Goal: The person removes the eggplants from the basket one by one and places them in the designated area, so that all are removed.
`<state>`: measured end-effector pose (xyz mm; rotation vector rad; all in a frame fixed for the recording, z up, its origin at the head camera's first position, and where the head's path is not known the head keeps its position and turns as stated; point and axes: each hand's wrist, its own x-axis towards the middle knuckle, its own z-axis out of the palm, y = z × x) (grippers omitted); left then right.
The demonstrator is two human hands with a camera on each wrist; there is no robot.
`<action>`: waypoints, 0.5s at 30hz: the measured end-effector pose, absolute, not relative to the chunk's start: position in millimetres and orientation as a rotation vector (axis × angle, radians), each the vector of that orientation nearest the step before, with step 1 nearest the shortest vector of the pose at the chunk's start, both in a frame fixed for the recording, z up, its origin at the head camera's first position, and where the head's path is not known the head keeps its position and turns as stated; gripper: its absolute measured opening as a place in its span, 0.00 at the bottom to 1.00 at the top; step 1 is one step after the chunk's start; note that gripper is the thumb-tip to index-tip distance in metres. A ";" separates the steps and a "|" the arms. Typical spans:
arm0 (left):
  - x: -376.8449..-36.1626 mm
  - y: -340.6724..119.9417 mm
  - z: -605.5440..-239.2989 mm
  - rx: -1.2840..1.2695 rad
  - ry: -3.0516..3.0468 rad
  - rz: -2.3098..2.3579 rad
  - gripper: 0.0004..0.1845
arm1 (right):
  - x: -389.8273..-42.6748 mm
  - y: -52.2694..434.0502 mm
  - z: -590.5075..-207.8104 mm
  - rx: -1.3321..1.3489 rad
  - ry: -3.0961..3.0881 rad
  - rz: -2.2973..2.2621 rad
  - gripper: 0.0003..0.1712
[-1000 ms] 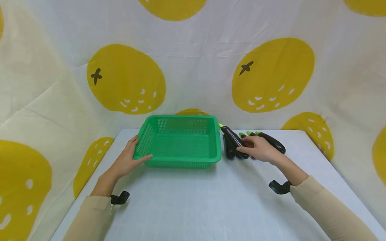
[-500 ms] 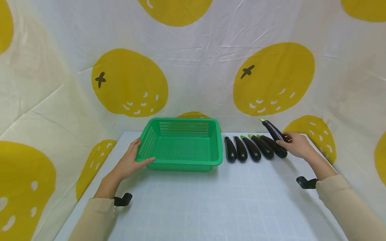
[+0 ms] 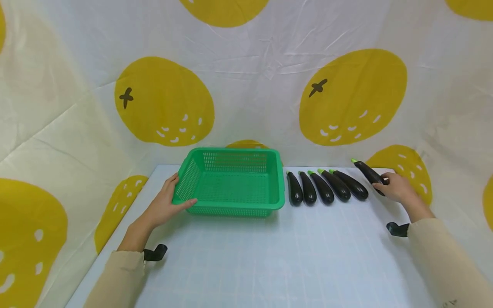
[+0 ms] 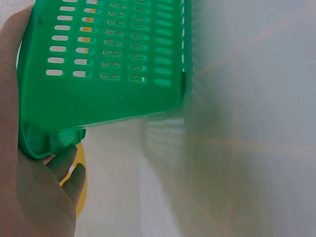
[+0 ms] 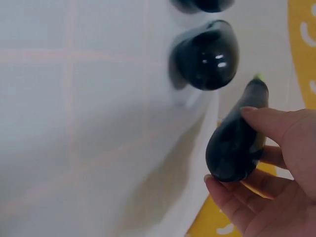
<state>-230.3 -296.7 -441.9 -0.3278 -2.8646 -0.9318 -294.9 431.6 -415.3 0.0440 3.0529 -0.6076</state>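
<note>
Held eggplant (image 3: 369, 172): dark purple with a green stem tip, raised off the table at the far right end of the row, stem pointing up and away from me.
My right hand (image 3: 396, 188): my fingers (image 5: 269, 127) and thumb curl round the fat end of that eggplant, gripping it; the wrist view shows its rounded base between thumb and fingertips.
Row of eggplants (image 3: 324, 191): five more lie side by side on the table, stems toward the backdrop, between the basket and my right hand; the nearest of them lies just beside the one I hold.
Green basket (image 3: 231, 180): a slotted plastic basket standing left of the row, with nothing visible inside it.
My left hand (image 3: 166, 205): it clasps the basket's near left corner, thumb along the front rim, fingers curled round the side wall.
Table (image 3: 269, 256): pale, with a faint grid pattern.
Backdrop (image 3: 246, 85): white cloth printed with large yellow oranges, hanging behind and to both sides.
</note>
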 end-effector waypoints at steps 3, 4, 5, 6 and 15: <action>-231.3 -296.5 -442.0 -0.325 -2.871 -0.942 0.62 | -297.4 434.7 -419.9 0.077 3.042 -0.576 0.38; -231.9 -296.3 -442.3 -0.326 -2.870 -0.944 0.62 | -298.1 435.6 -421.6 0.085 3.035 -0.573 0.38; -232.3 -296.1 -442.5 -0.327 -2.867 -0.947 0.63 | -298.6 436.2 -423.3 0.078 3.033 -0.566 0.38; -232.7 -296.1 -442.6 -0.329 -2.866 -0.948 0.63 | -299.5 436.6 -425.3 0.071 3.030 -0.557 0.38; -231.0 -296.4 -445.6 -0.329 -2.850 -0.968 0.62 | -296.1 430.0 -436.2 0.049 3.021 -0.556 0.36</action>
